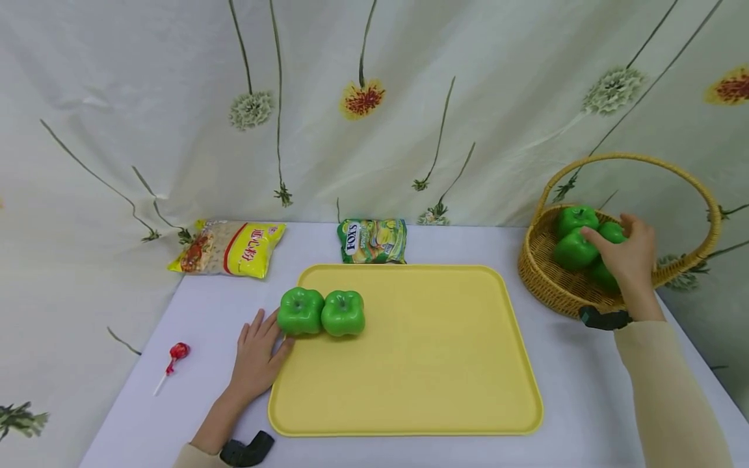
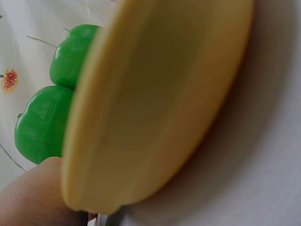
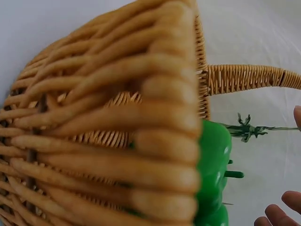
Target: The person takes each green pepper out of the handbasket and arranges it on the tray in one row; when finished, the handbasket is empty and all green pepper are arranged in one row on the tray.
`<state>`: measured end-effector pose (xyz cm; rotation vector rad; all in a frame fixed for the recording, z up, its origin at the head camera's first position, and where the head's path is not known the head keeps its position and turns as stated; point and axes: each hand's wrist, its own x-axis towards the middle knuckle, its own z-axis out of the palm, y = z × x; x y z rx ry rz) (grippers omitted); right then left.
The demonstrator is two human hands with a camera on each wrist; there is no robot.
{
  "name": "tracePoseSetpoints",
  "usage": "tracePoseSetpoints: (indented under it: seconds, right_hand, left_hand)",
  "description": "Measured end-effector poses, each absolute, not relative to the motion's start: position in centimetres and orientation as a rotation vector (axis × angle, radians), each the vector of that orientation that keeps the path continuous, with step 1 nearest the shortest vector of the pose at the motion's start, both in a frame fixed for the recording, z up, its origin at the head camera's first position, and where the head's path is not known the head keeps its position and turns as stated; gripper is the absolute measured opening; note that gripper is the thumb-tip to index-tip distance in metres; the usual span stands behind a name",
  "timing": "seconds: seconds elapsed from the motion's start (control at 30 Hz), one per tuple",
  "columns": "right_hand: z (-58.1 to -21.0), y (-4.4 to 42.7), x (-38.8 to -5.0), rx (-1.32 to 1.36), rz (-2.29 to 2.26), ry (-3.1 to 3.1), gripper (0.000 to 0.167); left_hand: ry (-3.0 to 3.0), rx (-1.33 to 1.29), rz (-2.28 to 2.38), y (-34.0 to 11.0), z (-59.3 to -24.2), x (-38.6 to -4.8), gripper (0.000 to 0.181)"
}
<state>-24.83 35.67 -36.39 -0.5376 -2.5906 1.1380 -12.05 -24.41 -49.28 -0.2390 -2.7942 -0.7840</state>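
Two green bell peppers sit side by side at the left of the yellow tray. My left hand rests at the tray's left rim with its fingers extended, the fingertips by the outer pepper. In the left wrist view, the tray's rim partly covers the peppers. My right hand reaches over a wicker basket, its thumb at a green bell pepper among several. The right wrist view has its fingers spread apart beyond a pepper, with the basket wall hiding much.
A yellow food packet lies at the table's back left, and a green Foxs candy bag lies behind the tray. A red lollipop is left of my left hand. The basket's tall handle arches over its opening.
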Motion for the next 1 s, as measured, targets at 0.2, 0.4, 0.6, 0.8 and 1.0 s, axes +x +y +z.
tracePoseSetpoints:
  seconds: [0.2,0.4,0.6,0.8,1.0]
  right_hand:
    - [-36.9,36.0,-25.3,-0.559,1.114,-2.608,0.092]
    - [-37.5,36.1,-25.4,-0.55,1.096,-2.631,0.09]
    - [-37.8,36.1,-25.5,-0.543,1.061,-2.671,0.091]
    - [-37.9,36.1,-25.7,-0.525,0.979,-2.724,0.091]
    - [-38.0,35.9,-25.9,-0.485,0.86,-2.773,0.089]
  left_hand:
    - [-2.782,-0.247,-0.784,-24.4,-49.2,-12.0,0.051]
    - [-2.776,-0.247,-0.78,-24.4,-49.4,-12.0,0.051]
    - [-2.776,-0.248,-0.771,-24.5,-49.6,-12.0,0.05]
    - [-2.767,-0.248,-0.767,-24.5,-49.6,-12.1,0.051]
    - [-2.764,-0.25,-0.771,-24.5,-49.5,-12.0,0.051]
